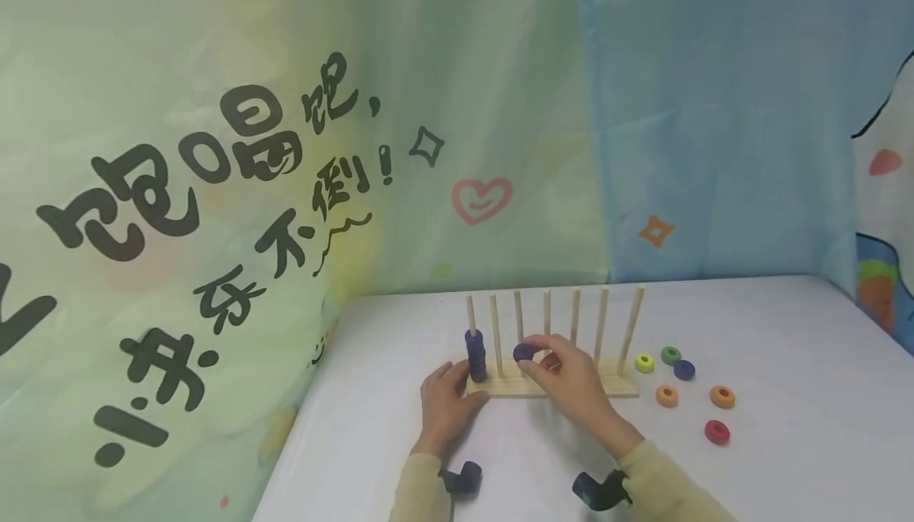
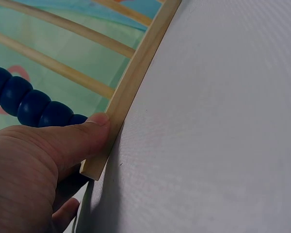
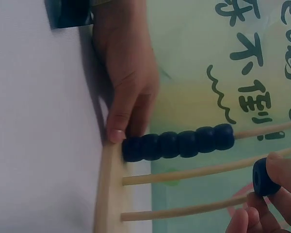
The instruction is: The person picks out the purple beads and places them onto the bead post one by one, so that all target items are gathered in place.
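Note:
A wooden base [image 1: 514,386] with several upright pegs stands on the white table. Its leftmost peg carries a stack of dark blue beads [image 1: 476,357]; the other pegs are bare. My left hand [image 1: 447,407] grips the left end of the base, thumb on the front edge, as the left wrist view shows. My right hand [image 1: 571,379] pinches one dark blue bead [image 3: 265,176] between thumb and fingers. In the head view this bead overlaps the third peg [image 1: 519,320] from the left, at about mid-height; in the right wrist view its hole faces toward the base.
To the right of the base lie loose beads: a yellow one [image 1: 644,362], a green one [image 1: 670,355], a blue one [image 1: 684,370], two orange ones [image 1: 722,397] and a red one [image 1: 717,431]. A printed curtain [image 1: 485,109] hangs behind the table.

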Tool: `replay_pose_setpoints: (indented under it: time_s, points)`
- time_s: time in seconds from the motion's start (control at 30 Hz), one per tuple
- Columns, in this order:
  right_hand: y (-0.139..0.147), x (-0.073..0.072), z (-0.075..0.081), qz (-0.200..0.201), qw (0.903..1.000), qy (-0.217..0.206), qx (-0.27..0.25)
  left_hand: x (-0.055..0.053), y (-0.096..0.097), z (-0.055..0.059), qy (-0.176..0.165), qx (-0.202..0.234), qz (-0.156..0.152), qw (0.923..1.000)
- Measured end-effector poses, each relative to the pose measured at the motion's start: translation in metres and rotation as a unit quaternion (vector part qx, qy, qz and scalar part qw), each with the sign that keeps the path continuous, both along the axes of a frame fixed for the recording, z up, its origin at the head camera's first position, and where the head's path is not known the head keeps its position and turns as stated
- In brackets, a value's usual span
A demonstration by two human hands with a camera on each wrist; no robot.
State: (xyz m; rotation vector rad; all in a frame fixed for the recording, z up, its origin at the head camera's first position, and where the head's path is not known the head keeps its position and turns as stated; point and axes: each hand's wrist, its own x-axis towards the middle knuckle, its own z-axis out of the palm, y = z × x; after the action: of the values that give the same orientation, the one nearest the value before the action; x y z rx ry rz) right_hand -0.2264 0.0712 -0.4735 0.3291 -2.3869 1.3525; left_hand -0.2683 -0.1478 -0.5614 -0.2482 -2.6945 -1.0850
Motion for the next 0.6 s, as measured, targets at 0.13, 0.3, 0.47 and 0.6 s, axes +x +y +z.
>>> replay_pose_setpoints:
  time_s: [0.13, 0.3, 0.47, 0.6]
  points:
    - [0.0, -0.007, 0.013, 0.015, 0.9993, 0.032, 0.007, 0.0, 0.0, 0.0, 0.001, 0.001, -0.002, 1.0]
    - [0.0, -0.011, 0.032, 0.028, 0.9979, 0.057, 0.01, 0.0, -0.001, -0.003, -0.001, 0.002, -0.002, 1.0]
    - [-0.001, -0.013, 0.048, 0.041, 0.9977, 0.05, 0.017, -0.001, -0.001, -0.003, 0.002, 0.0, -0.002, 1.0]
    - [-0.004, -0.015, 0.059, 0.048, 0.9983, 0.032, 0.011, -0.002, -0.001, -0.002, 0.006, 0.003, -0.006, 1.0]
